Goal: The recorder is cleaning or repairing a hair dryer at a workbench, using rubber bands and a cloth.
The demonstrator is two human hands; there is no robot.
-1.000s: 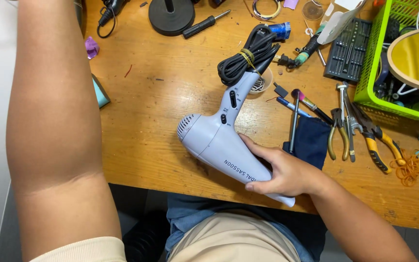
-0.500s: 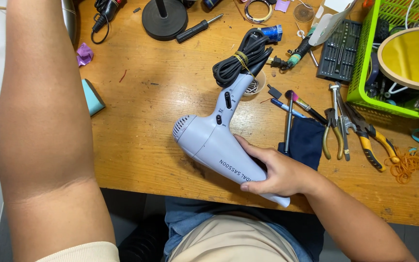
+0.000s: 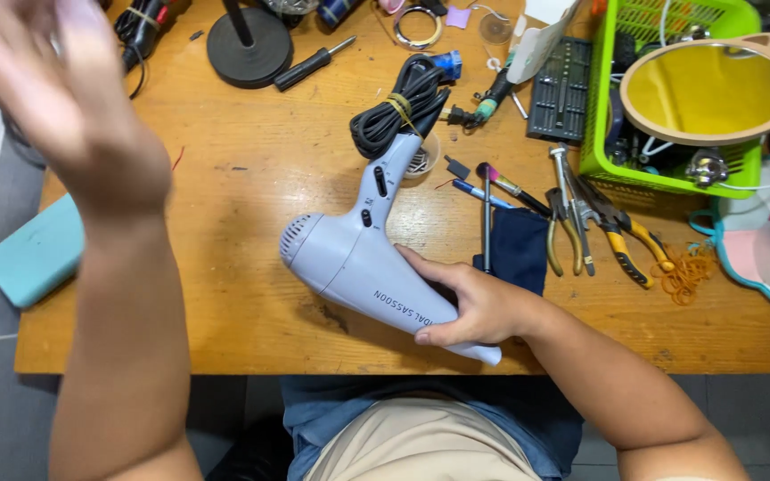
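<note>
A pale lavender hair dryer (image 3: 358,258) lies on the wooden table (image 3: 225,178), its handle pointing away from me toward its coiled black cord (image 3: 403,107). My right hand (image 3: 474,307) grips the dryer's barrel near the nozzle end. My left hand (image 3: 55,98) is raised in the air above the table's left side, blurred, fingers spread, holding nothing.
Pliers and cutters (image 3: 599,227), a dark blue cloth (image 3: 514,249) and thin tools (image 3: 487,214) lie right of the dryer. A green basket (image 3: 608,142) with a yellow mirror stands at the back right. A black round stand base (image 3: 247,44), a screwdriver (image 3: 314,62) and a teal block (image 3: 33,249) are also here.
My left arm has lifted and pulled back, so the blurred open hand is now in view at the upper left. The right hand keeps its hold on the dryer.
</note>
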